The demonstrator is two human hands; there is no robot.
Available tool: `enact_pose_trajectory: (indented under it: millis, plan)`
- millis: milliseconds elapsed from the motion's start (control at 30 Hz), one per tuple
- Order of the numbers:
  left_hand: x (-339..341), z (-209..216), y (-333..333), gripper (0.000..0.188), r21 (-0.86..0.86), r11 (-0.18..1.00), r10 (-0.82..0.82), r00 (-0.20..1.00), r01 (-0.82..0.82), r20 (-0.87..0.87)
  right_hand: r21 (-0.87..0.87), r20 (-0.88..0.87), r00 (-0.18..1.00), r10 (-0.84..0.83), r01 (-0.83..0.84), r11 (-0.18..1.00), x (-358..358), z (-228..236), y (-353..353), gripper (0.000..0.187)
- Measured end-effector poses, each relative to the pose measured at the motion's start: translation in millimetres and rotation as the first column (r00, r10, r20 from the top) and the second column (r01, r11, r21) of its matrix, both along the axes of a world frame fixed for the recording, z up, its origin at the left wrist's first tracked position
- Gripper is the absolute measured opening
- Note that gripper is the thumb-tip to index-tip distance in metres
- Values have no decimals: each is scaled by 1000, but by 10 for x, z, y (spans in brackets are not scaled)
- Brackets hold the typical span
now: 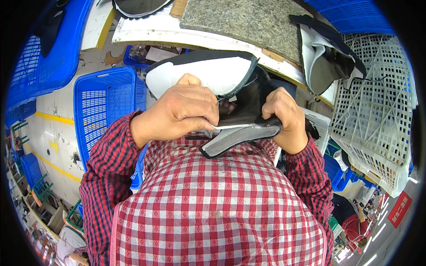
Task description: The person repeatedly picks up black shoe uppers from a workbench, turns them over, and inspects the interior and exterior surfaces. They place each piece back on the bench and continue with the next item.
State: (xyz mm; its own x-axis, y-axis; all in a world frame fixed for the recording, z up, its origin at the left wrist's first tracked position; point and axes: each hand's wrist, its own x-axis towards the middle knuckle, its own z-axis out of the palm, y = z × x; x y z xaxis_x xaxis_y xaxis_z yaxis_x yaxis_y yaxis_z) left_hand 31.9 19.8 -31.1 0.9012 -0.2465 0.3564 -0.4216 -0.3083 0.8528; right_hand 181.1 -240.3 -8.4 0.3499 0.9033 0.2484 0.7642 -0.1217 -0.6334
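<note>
Between my hands, in front of my chest, is a black shoe upper [208, 73] with a white lining panel facing up and a dark inside. My left hand [179, 108] is closed, thumb and fingers pinching an edge of it beside the white panel. On the other side, my right hand [286, 117] curls round its black edge. A grey flap with a black border [235, 138] hangs toward my apron below the hands. Parts of the upper lie hidden behind my fingers. A similar upper [326, 62] rests at the right end of the bench.
Beyond my hands runs a workbench [142, 33] with a grey stone slab [239, 26] on it. A blue crate [120, 95] stands to my left. Stacked white baskets [375, 97] are close at my right. Another person [353, 219] appears farther off at the lower right.
</note>
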Motion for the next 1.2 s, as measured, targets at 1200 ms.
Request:
enact_pose_trajectory:
  millis: [1200]
  plan:
    - [382,124,-852,69,293,950,119,993,-111,-7,-116,361,929,-76,125,985,-236,58,-336,20]
